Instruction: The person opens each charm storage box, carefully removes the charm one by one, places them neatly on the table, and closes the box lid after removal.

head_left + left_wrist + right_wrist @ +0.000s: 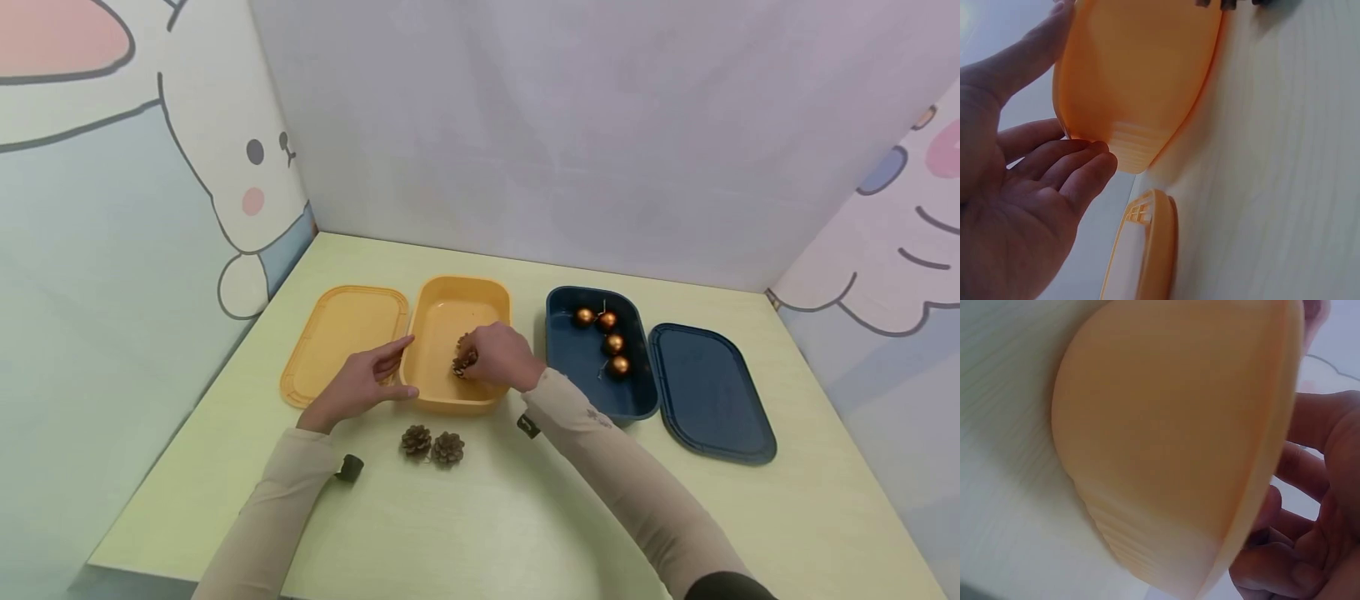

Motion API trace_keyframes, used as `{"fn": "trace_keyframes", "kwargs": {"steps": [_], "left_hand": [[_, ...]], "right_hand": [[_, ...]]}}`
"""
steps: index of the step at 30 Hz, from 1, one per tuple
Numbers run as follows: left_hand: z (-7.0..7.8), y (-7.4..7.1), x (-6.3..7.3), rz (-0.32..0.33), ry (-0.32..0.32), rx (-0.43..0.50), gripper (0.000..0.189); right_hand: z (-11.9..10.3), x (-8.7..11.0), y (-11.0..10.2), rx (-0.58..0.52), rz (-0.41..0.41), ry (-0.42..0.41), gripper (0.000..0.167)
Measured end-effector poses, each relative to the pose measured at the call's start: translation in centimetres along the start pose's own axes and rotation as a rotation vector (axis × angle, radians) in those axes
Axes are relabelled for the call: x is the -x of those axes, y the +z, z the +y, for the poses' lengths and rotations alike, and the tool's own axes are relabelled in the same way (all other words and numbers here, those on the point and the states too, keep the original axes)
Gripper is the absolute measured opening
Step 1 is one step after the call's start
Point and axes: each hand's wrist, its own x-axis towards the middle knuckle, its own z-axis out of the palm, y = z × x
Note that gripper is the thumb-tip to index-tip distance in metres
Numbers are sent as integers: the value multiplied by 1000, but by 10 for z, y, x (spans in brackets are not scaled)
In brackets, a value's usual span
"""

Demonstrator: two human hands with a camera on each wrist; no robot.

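Observation:
My right hand point(498, 354) reaches into the yellow box point(461, 406) and pinches a pine cone point(461, 367) low inside it. Another bit of brown pine cone point(462, 340) shows just behind the fingertips. At the box's left side, my left hand point(363, 386) has its thumb and fingers spread, touching the rim; the left wrist view shows the fingers point(1088, 172) against the outer wall. Two pine cones point(448, 449) lie on the table in front of the box. In the right wrist view the box wall hides the held cone.
A yellow lid point(341, 337) lies left of the yellow box. On the right stands a dark blue box point(573, 367) holding several shiny copper-coloured balls point(613, 344), with its dark blue lid point(712, 396) beside it. Walls with cartoon drawings border the pale table point(480, 533).

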Motion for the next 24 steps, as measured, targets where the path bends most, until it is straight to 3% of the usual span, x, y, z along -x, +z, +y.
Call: {"fn": "trace_keyframes", "kwargs": {"steps": [12, 24], "left_hand": [[2, -1, 2, 5, -2, -19, 90], [2, 0, 3, 4, 11, -27, 90]], "right_hand": [[2, 21, -7, -118, 117, -120, 14], [6, 41, -6, -304, 188, -152, 16]]}}
